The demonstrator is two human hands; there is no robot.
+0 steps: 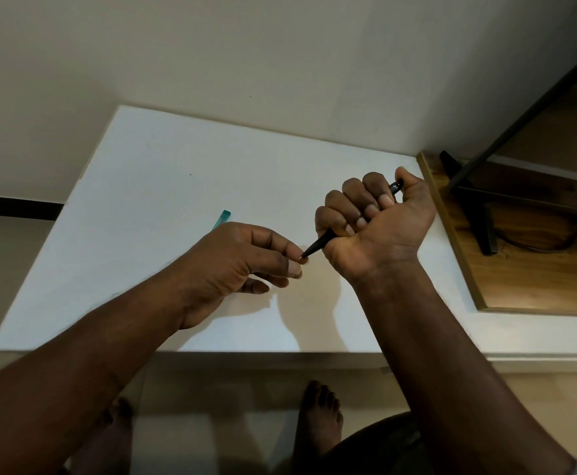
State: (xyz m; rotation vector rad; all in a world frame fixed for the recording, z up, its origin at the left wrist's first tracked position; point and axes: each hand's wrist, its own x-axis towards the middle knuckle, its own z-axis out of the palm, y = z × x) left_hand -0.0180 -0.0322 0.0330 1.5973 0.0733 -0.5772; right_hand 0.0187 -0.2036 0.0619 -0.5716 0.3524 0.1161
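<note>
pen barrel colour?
Black. Shows best in the head view, where the pen pokes out of the right hand.

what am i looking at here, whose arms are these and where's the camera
There is no machine. A person wears one wide-angle camera on the head, looking down at their own arms. The right hand grips a black pen in a fist. The left hand has thumb and forefinger at the pen's tip; whether they pinch it is unclear. Below is a white table with a teal strip, partly hidden behind the left hand. At right sits a wooden board.
</note>
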